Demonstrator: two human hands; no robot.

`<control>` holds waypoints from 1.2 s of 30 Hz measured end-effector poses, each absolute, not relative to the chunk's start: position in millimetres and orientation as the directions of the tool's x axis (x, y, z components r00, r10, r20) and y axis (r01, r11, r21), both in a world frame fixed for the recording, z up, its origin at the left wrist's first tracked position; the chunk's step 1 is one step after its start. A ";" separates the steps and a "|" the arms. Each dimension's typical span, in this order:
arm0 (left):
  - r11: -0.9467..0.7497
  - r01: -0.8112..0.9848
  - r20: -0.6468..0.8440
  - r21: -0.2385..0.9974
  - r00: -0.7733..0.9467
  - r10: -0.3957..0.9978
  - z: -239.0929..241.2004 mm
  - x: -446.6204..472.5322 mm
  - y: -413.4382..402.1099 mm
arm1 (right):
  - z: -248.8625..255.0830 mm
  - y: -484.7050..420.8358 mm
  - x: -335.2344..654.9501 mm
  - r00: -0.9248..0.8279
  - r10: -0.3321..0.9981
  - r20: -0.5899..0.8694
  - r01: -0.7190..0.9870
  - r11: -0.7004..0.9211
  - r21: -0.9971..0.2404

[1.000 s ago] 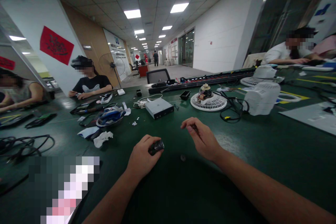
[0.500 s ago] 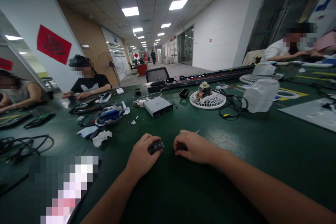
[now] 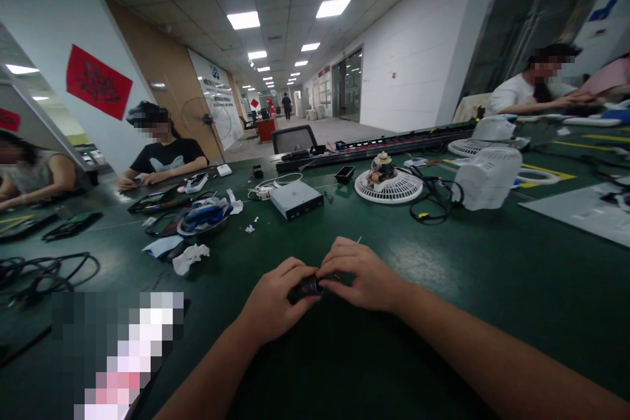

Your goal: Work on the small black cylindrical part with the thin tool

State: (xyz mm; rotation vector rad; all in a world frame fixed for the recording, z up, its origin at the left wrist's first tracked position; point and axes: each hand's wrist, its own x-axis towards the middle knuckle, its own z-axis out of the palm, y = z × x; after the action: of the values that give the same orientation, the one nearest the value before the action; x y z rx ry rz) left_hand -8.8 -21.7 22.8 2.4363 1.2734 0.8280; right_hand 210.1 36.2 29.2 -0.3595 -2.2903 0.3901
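Note:
My left hand [image 3: 281, 296] is closed round a small dark cylinder [image 3: 311, 286], low over the green table [image 3: 443, 335]. Its open-looking round end faces right. Close against that end is my right hand [image 3: 361, 275], its thumb and fingers pinched on something dark and small that I cannot make out. A thin pale tip [image 3: 359, 239] sticks up behind the right knuckles; what it belongs to is hidden. The fingertips of both hands meet at the cylinder's end.
Beyond my hands lie a silver disc drive [image 3: 296, 199], a white fan grille with a motor [image 3: 388, 185], a white housing [image 3: 489, 178] and a black cable [image 3: 433, 200]. To the left are a dish of cloths [image 3: 204, 216] and crumpled tissue [image 3: 191, 258]. Other people sit across the table.
My hands have come together: the left moved right with the cylinder, and the right hand's fingers now touch its end. Before, a gap lay between them.

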 end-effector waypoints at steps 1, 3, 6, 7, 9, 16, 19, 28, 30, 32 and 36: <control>-0.578 0.660 0.362 0.479 0.452 0.816 23.6 -8.2 -22.4 | 29.2 35.9 209.7 -0.657 0.365 0.659 0.120 0.914 -0.387; -0.577 0.657 0.359 0.485 0.451 0.817 24.8 -7.1 -23.2 | 29.3 35.2 209.1 -0.648 0.361 0.671 0.113 0.917 -0.383; -0.586 0.648 0.362 0.486 0.461 0.810 26.0 -5.6 -23.4 | 29.6 33.6 208.9 -0.647 0.363 0.670 0.139 0.921 -0.365; -0.591 0.643 0.365 0.487 0.465 0.807 26.3 -5.2 -23.5 | 29.7 33.1 209.0 -0.648 0.368 0.667 0.150 0.920 -0.362; -0.594 0.638 0.372 0.490 0.463 0.805 26.5 -4.7 -23.7 | 29.6 32.7 209.2 -0.650 0.370 0.664 0.154 0.919 -0.362; -0.571 0.653 0.358 0.497 0.444 0.821 26.0 -4.2 -24.6 | 24.5 37.4 208.8 -0.629 0.373 0.682 0.154 0.920 -0.361; -0.581 0.650 0.349 0.490 0.464 0.814 26.8 -3.6 -23.9 | 23.6 36.7 207.6 -0.632 0.419 0.652 0.198 0.901 -0.387; -0.642 0.700 0.340 0.315 0.548 0.764 20.9 -7.0 -22.7 | 30.1 29.9 207.1 -0.624 0.597 0.505 0.353 0.791 -0.500; -0.654 0.700 0.359 0.288 0.554 0.751 20.3 -8.0 -22.3 | 30.1 29.6 206.6 -0.631 0.603 0.488 0.367 0.786 -0.497; -0.654 0.700 0.381 0.287 0.543 0.748 20.5 -8.6 -21.8 | 29.6 29.1 205.6 -0.627 0.618 0.474 0.393 0.777 -0.492; -0.617 0.698 0.404 0.363 0.479 0.780 20.8 -9.4 -20.5 | 29.9 27.1 203.6 -0.599 0.657 0.458 0.452 0.749 -0.485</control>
State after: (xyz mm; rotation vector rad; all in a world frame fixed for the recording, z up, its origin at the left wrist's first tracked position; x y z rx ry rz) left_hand -9.4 -20.5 20.8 2.5705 1.2938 0.8197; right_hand 203.6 27.1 29.9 -0.8297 -2.3131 0.4250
